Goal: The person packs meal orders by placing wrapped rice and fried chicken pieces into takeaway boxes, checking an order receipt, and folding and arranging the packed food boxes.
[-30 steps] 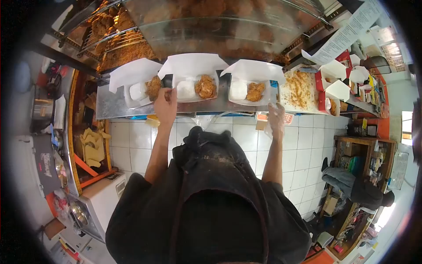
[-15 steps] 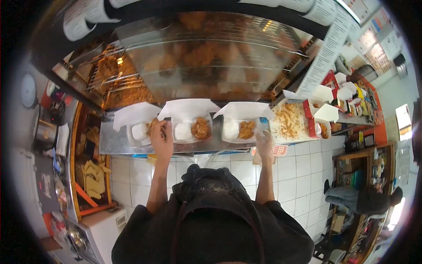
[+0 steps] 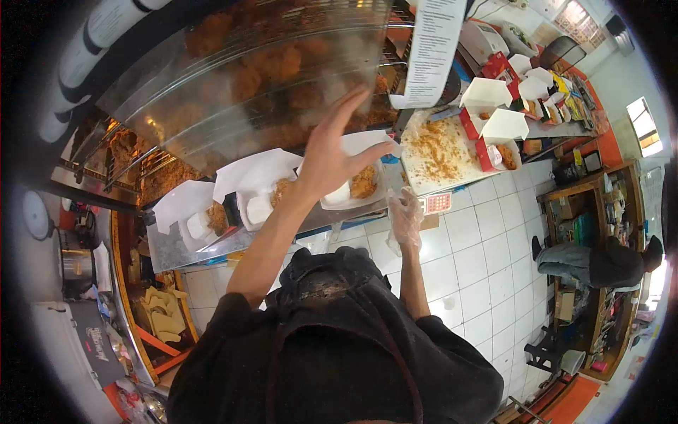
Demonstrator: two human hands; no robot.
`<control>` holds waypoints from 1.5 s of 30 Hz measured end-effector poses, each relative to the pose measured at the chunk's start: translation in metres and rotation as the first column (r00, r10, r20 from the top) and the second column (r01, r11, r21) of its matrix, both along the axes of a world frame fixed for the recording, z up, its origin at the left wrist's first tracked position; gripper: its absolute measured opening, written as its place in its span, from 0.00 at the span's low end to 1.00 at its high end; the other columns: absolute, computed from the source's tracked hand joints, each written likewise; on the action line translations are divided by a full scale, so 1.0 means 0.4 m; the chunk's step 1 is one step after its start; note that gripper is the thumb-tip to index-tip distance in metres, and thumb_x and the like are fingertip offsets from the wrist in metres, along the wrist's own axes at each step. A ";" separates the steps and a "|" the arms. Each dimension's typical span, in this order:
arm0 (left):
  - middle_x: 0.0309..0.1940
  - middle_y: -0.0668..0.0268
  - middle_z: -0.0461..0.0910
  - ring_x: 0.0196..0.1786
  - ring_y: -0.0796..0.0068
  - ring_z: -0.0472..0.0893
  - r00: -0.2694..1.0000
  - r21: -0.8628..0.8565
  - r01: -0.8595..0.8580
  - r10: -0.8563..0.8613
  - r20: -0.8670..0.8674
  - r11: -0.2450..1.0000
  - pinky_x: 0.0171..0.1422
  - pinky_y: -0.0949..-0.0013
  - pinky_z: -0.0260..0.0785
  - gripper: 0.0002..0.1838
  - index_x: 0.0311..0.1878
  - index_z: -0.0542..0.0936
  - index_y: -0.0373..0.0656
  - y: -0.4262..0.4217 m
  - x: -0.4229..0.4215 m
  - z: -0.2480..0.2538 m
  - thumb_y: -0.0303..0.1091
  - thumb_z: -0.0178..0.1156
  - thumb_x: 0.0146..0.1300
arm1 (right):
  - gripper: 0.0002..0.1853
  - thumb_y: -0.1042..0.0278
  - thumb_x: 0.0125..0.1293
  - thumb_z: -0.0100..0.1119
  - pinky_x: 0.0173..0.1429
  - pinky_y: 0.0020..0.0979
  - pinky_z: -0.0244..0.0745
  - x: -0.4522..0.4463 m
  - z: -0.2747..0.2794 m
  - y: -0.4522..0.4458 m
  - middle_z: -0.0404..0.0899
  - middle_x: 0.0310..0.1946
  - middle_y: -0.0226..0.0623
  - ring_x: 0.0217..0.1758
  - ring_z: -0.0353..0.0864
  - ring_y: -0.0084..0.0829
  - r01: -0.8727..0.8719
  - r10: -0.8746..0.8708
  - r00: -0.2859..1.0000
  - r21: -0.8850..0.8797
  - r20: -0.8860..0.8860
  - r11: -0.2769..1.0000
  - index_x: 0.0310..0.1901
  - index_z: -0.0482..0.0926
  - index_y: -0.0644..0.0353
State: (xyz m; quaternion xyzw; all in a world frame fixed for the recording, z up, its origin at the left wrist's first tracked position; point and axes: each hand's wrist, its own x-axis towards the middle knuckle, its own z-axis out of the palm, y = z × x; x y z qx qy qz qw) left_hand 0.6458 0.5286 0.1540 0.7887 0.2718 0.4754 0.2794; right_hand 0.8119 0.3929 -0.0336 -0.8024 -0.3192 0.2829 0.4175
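Observation:
Three open white boxes stand in a row on the metal counter: the left box (image 3: 185, 201), the middle box (image 3: 254, 173) and the right box (image 3: 339, 199). Each holds a white portion and a piece of fried chicken (image 3: 364, 182). My left hand (image 3: 336, 150), bare, is raised over the right box with its fingers spread and holds nothing. In a clear plastic glove, my right hand (image 3: 405, 220) hangs just in front of the counter edge, below the crumb-strewn white board (image 3: 441, 152). Its fingers are too blurred to read.
Behind the boxes rises a glass display case (image 3: 240, 85) with fried chicken. Red-and-white boxes (image 3: 498, 145) stand to the right. A printed sheet (image 3: 429, 53) hangs above the board. Another person (image 3: 600, 265) is by the wooden shelves (image 3: 565, 212) at the far right.
My left hand has left the left box and swung right and up over the right box, its fingers now spread. The view has turned, so the counter looks tilted.

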 end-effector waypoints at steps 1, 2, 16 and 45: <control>0.70 0.52 0.70 0.70 0.55 0.72 1.000 -0.002 0.006 -0.006 -0.007 1.000 0.72 0.57 0.67 0.37 0.69 0.71 0.41 0.015 0.043 -0.002 0.42 0.74 0.58 | 0.36 0.45 0.67 0.62 0.65 0.42 0.71 0.002 -0.001 -0.010 0.77 0.57 0.57 0.62 0.77 0.45 0.006 -0.006 1.000 -0.002 -0.007 1.000 0.65 0.70 0.69; 0.71 0.52 0.68 0.71 0.54 0.71 0.998 -0.020 0.011 -0.012 -0.060 1.000 0.72 0.57 0.65 0.39 0.69 0.71 0.41 0.029 0.081 -0.009 0.43 0.74 0.57 | 0.37 0.43 0.67 0.62 0.65 0.42 0.71 0.003 -0.002 -0.021 0.77 0.57 0.57 0.62 0.78 0.46 0.014 -0.014 0.999 -0.002 -0.047 1.000 0.65 0.70 0.68; 0.49 0.55 0.86 0.48 0.75 0.85 0.885 -0.595 0.440 -0.213 0.413 0.673 0.55 0.71 0.79 0.15 0.58 0.77 0.30 -0.125 0.057 0.020 0.27 0.59 0.72 | 0.32 0.52 0.70 0.62 0.58 0.41 0.76 0.086 -0.083 -0.112 0.77 0.54 0.53 0.56 0.81 0.43 0.041 -0.038 0.994 0.034 -0.106 0.999 0.67 0.67 0.65; 0.52 0.50 0.84 0.56 0.68 0.83 0.781 -0.536 0.594 -0.268 0.565 0.600 0.60 0.69 0.76 0.23 0.66 0.72 0.29 -0.253 -0.031 0.054 0.21 0.59 0.69 | 0.31 0.65 0.66 0.64 0.58 0.41 0.76 0.079 -0.126 -0.090 0.75 0.56 0.52 0.57 0.79 0.43 -0.194 0.195 0.981 0.081 -0.009 0.978 0.68 0.65 0.65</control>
